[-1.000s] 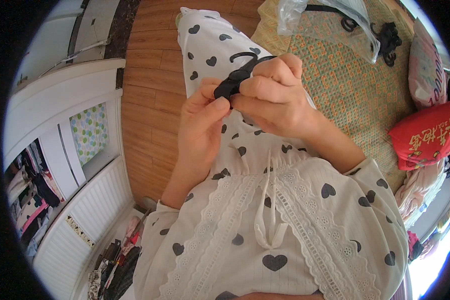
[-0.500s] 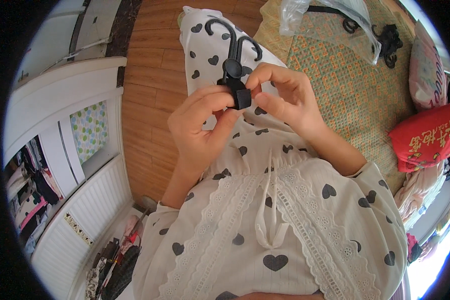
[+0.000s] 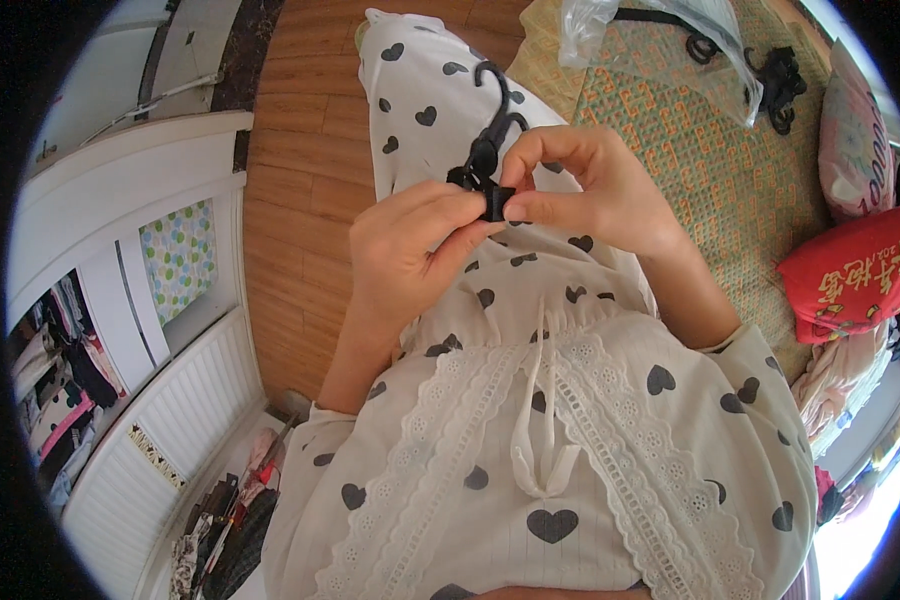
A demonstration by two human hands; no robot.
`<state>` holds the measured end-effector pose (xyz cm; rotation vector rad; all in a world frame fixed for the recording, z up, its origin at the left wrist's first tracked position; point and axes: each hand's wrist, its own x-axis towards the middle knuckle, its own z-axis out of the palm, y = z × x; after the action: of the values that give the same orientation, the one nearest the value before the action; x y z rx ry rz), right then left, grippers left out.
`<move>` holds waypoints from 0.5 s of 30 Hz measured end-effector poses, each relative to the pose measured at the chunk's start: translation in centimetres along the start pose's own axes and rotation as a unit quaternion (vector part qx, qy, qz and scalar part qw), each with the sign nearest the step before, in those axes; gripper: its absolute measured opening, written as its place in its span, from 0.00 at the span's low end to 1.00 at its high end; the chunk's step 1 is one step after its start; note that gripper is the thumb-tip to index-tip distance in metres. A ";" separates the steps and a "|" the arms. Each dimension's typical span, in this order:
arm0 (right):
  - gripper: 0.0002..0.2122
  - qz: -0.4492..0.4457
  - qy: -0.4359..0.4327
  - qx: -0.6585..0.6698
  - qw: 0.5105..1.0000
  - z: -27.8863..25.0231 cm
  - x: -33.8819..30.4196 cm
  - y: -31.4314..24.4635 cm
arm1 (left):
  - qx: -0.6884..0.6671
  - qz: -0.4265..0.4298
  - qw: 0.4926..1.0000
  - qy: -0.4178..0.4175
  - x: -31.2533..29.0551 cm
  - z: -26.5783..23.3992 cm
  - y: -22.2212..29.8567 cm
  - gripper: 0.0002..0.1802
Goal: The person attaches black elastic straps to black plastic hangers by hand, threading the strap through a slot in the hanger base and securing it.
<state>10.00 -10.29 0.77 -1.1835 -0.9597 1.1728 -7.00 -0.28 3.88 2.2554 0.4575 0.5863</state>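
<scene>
A black double hook (image 3: 484, 152) with a short black strap at its base is held above my lap. My left hand (image 3: 410, 238) is closed, pinching the strap end from the left between thumb and fingers. From the other side, my right hand (image 3: 600, 195) pinches the strap's right edge (image 3: 500, 204) with thumb and forefinger. One hook arm curls upward; the other is partly hidden behind my right fingers. My lap is covered by white cloth (image 3: 425, 90) with dark hearts.
On the woven mat (image 3: 670, 180) at the right lie a clear plastic bag (image 3: 660, 45) and more black hooks (image 3: 778, 85). A pink pillow (image 3: 852, 145) and a red cushion (image 3: 855, 275) sit at the far right. Wooden floor (image 3: 300, 200) and a white ribbed panel (image 3: 160, 450) are on the left.
The double hook has turned and tilted, its arms now leaning right and overlapping more. My right thumb has come in onto the strap's edge, and my left fingers have moved slightly right.
</scene>
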 end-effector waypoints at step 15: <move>0.10 -0.320 0.142 -0.289 0.891 1.8 -0.4 1.2 | -0.049 -0.048 0.998 0.001 0.0 0.2 -0.6 0.08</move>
<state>8.02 -10.44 -0.12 -1.2956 -1.3772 0.1689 -6.93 -0.03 3.31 2.1272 0.5235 0.5511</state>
